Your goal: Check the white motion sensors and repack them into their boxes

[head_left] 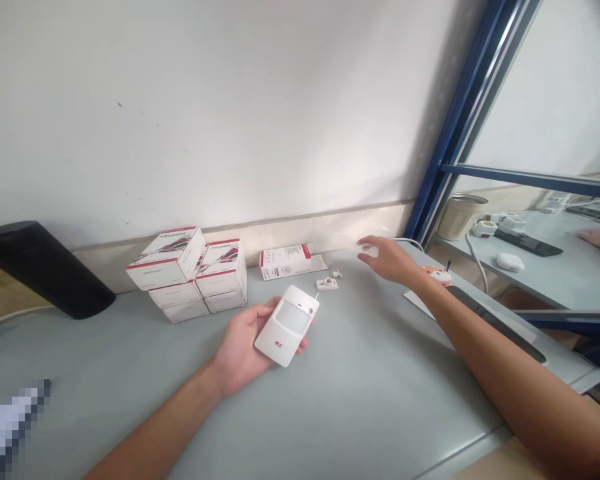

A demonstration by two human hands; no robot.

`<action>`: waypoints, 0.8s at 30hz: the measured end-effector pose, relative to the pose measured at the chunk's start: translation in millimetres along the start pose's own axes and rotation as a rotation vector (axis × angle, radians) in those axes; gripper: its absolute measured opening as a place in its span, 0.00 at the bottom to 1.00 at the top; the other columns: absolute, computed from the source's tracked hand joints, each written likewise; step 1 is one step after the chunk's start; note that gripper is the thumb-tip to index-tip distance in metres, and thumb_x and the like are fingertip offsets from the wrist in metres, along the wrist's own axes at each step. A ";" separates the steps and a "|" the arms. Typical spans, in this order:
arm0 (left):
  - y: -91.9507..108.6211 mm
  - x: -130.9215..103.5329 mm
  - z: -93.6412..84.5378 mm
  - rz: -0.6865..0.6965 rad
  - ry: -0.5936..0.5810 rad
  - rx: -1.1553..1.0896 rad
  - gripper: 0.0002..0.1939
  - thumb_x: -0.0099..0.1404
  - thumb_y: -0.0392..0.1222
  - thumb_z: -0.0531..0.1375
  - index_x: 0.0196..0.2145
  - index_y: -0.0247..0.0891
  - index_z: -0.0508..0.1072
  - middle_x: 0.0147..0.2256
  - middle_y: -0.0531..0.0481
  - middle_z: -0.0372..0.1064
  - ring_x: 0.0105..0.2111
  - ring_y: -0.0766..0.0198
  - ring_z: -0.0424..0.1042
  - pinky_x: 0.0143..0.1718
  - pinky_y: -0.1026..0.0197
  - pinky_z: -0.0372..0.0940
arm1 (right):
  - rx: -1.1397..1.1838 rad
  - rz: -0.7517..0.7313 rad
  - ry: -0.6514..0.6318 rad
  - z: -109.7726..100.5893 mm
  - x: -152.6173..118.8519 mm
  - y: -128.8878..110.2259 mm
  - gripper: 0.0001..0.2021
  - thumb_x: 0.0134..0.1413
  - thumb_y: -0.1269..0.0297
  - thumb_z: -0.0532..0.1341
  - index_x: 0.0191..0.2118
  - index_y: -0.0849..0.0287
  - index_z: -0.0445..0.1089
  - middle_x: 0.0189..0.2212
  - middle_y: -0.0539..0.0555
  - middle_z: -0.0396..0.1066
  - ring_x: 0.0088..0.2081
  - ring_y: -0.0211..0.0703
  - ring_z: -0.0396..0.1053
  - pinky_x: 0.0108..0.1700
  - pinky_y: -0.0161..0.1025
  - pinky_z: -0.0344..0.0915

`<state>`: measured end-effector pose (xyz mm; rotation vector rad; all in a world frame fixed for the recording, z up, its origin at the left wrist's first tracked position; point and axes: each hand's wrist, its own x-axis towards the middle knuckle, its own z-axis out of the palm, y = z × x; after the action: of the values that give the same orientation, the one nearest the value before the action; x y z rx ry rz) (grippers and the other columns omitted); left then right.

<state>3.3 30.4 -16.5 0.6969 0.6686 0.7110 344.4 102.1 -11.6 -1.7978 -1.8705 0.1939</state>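
Observation:
My left hand [243, 347] holds a white motion sensor [289, 327], its curved window facing up and a thin wire or antenna at its upper corner. The fingers wrap under and around its sides. My right hand [383, 259] is raised over the right part of the table, fingers apart with nothing between them. Beyond the sensor lie a small white bracket [327, 284] and a small white piece [337, 274]. An opened white and red box [286, 262] lies on its side behind them.
Several white and red boxes [223, 267] are stacked at the back left, beside a black cylinder-like object [47, 267]. At the right, a dark flat device [495, 320] lies near a blue-framed glass partition [445, 140]. A wall borders the grey table [340, 413].

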 end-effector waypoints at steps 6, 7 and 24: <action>0.5 -1.6 -0.2 0.072 0.050 -0.072 0.21 0.67 0.40 0.57 0.56 0.33 0.68 0.50 0.29 0.77 0.35 0.47 0.79 0.41 0.49 0.68 | 0.159 -0.394 0.054 -14.9 -6.3 -15.8 0.10 0.61 0.60 0.63 0.48 0.48 0.76 0.55 0.53 0.77 0.65 0.59 0.67 0.68 0.60 0.58; 0.5 -1.7 0.1 0.083 0.065 -0.076 0.21 0.67 0.40 0.57 0.56 0.32 0.67 0.50 0.29 0.77 0.35 0.46 0.79 0.40 0.49 0.69 | 0.156 -0.411 0.034 -14.5 -9.0 -20.1 0.11 0.61 0.61 0.63 0.48 0.48 0.76 0.55 0.52 0.77 0.66 0.60 0.66 0.69 0.61 0.57; -3.4 0.0 0.3 0.080 0.030 0.062 0.17 0.69 0.44 0.57 0.53 0.37 0.69 0.45 0.39 0.78 0.35 0.46 0.79 0.42 0.50 0.66 | 0.452 -0.309 -0.283 -18.5 -25.8 -53.6 0.10 0.65 0.55 0.63 0.46 0.50 0.79 0.52 0.52 0.79 0.55 0.55 0.74 0.59 0.53 0.66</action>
<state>4.8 28.4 -18.9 0.7743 0.6953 0.7779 304.8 67.0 21.4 -1.2112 -2.0604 0.7229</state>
